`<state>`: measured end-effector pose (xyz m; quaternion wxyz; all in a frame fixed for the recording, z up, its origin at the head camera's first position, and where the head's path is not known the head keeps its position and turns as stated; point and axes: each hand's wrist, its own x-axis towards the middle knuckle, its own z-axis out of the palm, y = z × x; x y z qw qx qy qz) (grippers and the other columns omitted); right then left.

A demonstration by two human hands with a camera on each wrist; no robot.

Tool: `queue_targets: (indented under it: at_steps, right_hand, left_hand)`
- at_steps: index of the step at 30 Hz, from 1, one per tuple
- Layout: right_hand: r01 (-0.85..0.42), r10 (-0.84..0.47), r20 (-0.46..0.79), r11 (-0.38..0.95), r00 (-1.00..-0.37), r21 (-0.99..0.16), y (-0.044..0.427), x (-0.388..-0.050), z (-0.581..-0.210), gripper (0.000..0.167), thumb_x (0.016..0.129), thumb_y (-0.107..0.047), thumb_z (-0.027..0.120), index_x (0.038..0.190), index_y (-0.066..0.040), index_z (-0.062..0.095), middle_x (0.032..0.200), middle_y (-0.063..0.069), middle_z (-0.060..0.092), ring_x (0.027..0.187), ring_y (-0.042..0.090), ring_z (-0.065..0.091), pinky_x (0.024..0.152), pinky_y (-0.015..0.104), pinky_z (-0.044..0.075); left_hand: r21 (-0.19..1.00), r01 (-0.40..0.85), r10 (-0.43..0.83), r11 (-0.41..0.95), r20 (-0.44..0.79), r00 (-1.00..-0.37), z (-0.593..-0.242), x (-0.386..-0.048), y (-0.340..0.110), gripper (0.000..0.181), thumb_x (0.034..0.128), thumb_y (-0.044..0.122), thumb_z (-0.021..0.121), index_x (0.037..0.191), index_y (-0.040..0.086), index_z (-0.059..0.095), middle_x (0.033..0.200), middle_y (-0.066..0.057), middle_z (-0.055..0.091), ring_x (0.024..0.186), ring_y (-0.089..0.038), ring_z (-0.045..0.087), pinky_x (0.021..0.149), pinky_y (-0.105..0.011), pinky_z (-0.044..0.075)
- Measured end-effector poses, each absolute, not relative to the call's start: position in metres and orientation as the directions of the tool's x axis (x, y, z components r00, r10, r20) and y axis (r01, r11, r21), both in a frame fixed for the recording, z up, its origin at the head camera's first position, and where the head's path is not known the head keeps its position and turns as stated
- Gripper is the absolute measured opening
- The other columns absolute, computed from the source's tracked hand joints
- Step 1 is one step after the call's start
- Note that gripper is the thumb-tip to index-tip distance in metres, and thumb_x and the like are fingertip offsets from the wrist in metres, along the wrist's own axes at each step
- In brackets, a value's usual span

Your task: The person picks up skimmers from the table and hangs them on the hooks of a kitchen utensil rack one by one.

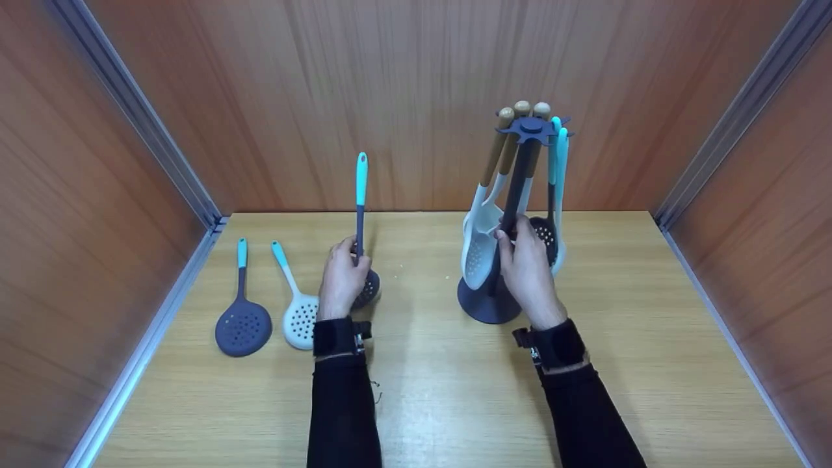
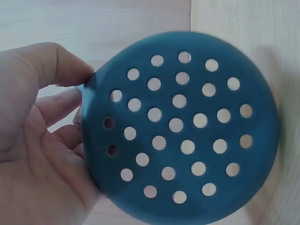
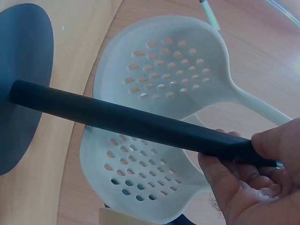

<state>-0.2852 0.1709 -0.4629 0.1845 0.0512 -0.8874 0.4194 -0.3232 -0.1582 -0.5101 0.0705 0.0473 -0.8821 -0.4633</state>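
My left hand (image 1: 343, 276) pinches a dark skimmer with a turquoise handle (image 1: 361, 179) at its neck. It stands upright, handle up, and its round perforated head (image 2: 176, 112) fills the left wrist view. My right hand (image 1: 528, 276) grips the dark post (image 3: 126, 122) of a utensil stand, thumb on one side and fingers on the other. From the stand's hooked top (image 1: 532, 127) hang several utensils: white ones with wooden handles, among them a perforated skimmer (image 1: 480, 260), plus a dark perforated one (image 1: 543, 237) and a pale one (image 1: 561, 188) with turquoise handles.
On the table's left lie a dark skimmer (image 1: 243, 328) and a white skimmer (image 1: 300, 318), both with turquoise handles pointing away. The stand's round base (image 1: 487, 312) rests on the table (image 1: 429, 403). Wood panels enclose the left, back (image 1: 292, 130) and right.
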Motion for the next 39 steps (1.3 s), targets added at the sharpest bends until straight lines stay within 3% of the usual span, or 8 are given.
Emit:
queue_targets:
  at_steps: [8,16,20,26,32,39]
  right_hand:
    - [-0.231,0.070,0.354,0.638,-0.933,-0.734,0.172,-0.286,-0.463,0.029,0.120,-0.019,0.052,0.143,-0.001,0.055,0.141,0.023,0.071,0.140,0.040,0.071,0.114,0.057,0.061]
    - [-0.233,0.072,0.358,0.637,-0.931,-0.735,0.171,-0.287,-0.463,0.029,0.120,-0.018,0.052,0.144,-0.001,0.055,0.141,0.023,0.071,0.140,0.040,0.071,0.114,0.057,0.061]
    - [-0.240,0.069,0.363,0.635,-0.929,-0.734,0.171,-0.287,-0.464,0.029,0.120,-0.017,0.053,0.143,0.000,0.055,0.141,0.023,0.070,0.140,0.041,0.071,0.114,0.057,0.061]
    - [-0.226,0.068,0.345,0.634,-0.936,-0.739,0.171,-0.286,-0.463,0.029,0.120,-0.018,0.053,0.144,-0.001,0.055,0.144,0.022,0.069,0.142,0.041,0.070,0.114,0.058,0.060]
    - [-0.215,0.072,0.334,0.638,-0.940,-0.740,0.171,-0.287,-0.462,0.029,0.120,-0.019,0.052,0.143,-0.002,0.055,0.144,0.022,0.069,0.142,0.041,0.069,0.115,0.058,0.060]
    - [-0.223,0.070,0.346,0.640,-0.936,-0.735,0.171,-0.287,-0.463,0.029,0.120,-0.019,0.052,0.143,-0.002,0.055,0.144,0.022,0.069,0.141,0.041,0.070,0.115,0.058,0.060]
  left_hand:
    - [0.837,-0.039,-0.192,0.546,0.079,-0.978,-0.505,-0.324,-0.155,0.044,0.1144,0.016,0.055,0.156,0.002,0.059,0.142,-0.021,0.064,0.118,-0.033,0.062,0.106,-0.049,0.055]
    - [0.859,-0.047,-0.239,0.509,0.089,-0.967,-0.502,-0.327,-0.154,0.036,0.1189,0.029,0.056,0.144,0.005,0.067,0.129,-0.015,0.065,0.109,-0.029,0.060,0.090,-0.041,0.053]
    - [0.856,-0.025,-0.235,0.516,0.113,-0.965,-0.500,-0.327,-0.154,0.035,0.1187,0.030,0.057,0.142,0.006,0.067,0.125,-0.014,0.065,0.109,-0.028,0.060,0.091,-0.042,0.052]
    - [0.861,-0.025,-0.223,0.509,0.103,-0.969,-0.494,-0.325,-0.151,0.037,0.1188,0.030,0.057,0.150,0.012,0.061,0.127,-0.012,0.063,0.114,-0.029,0.060,0.094,-0.044,0.053]
    - [0.870,-0.007,-0.225,0.492,0.119,-0.967,-0.486,-0.321,-0.147,0.046,0.1181,0.028,0.059,0.162,0.017,0.051,0.124,-0.010,0.063,0.105,-0.026,0.062,0.086,-0.041,0.054]
    - [0.878,0.046,-0.233,0.476,0.177,-0.956,-0.483,-0.319,-0.141,0.046,0.1175,0.024,0.060,0.162,0.017,0.048,0.124,-0.009,0.063,0.102,-0.025,0.061,0.083,-0.039,0.054]
